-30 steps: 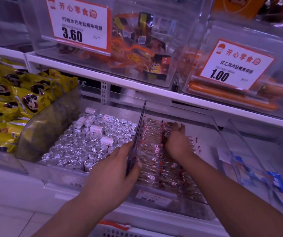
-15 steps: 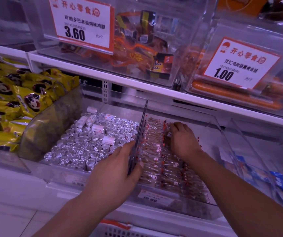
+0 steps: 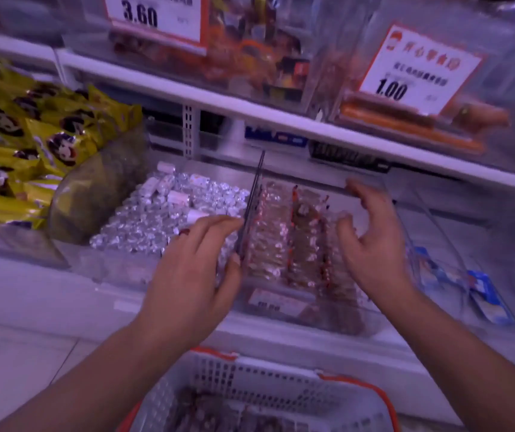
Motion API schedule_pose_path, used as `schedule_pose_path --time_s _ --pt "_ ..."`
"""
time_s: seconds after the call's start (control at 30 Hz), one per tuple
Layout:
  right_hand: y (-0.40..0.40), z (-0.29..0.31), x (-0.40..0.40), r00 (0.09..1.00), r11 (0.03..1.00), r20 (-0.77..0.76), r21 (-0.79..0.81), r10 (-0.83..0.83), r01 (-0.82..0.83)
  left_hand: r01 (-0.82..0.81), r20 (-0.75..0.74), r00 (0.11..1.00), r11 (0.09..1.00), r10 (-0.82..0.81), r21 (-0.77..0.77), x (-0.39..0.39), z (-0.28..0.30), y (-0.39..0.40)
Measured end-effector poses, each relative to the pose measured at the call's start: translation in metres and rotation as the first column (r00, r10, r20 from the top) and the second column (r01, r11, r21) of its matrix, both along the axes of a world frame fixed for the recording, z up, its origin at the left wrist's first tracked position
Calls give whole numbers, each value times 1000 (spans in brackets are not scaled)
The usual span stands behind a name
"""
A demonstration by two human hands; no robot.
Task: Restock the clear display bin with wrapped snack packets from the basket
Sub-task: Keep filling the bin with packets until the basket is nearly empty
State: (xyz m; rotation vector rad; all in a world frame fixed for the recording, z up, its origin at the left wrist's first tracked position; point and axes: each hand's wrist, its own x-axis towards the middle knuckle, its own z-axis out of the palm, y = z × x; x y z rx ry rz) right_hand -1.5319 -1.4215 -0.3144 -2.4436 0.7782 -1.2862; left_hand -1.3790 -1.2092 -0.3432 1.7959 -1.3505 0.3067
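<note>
Blurring from motion softens the whole view, so the print on the wrapped snack packets (image 3: 284,241) cannot be read, and the basket (image 3: 259,397) is cut off by the bottom edge, its contents a dim brown mass. The clear display bin (image 3: 296,310) sits on the lower shelf (image 3: 343,347), its packets lying in rows with their long axes across the bin. The left hand (image 3: 194,275) pinches the dark divider (image 3: 251,210) between thumb and fingers. The right hand (image 3: 371,241) hovers over the packets, its grip wide, fingers loosely curled, holding nothing.
</note>
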Motion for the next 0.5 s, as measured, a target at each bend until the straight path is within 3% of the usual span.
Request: schedule_pose_path --time_s 0.07,0.1,0.2,0.23,0.27,0.33,0.37,0.43,0.5 --pt "52 -13 -40 986 988 82 -71 144 -139 88 116 990 996 -85 -23 -11 -20 22" --pt "77 -29 -58 971 971 39 -50 235 -233 144 145 979 989 -145 19 -18 -35 35" --pt "139 -108 -97 828 876 -307 280 469 -392 310 72 930 874 -360 375 -39 -103 85" --pt "151 -138 -104 715 825 -451 462 534 -324 318 37 917 784 -396 533 -43 -127 102" --pt "159 -167 -110 546 759 -573 619 612 -202 283 26 912 673 -410 684 -43 -151 117" --pt "164 -221 -118 178 679 -671 733 720 19 144 37 935 472 -353 870 -32 -186 137" --pt "164 -243 -119 70 672 -678 735 732 94 80 50 958 426 -284 901 -22 -197 144" --pt "166 -283 -115 50 678 -699 707 714 202 3 64 984 377 -167 926 -3 -216 151" --pt "179 -315 -101 146 634 -705 694 694 340 28 25 990 359 -141 933 4 -226 149"
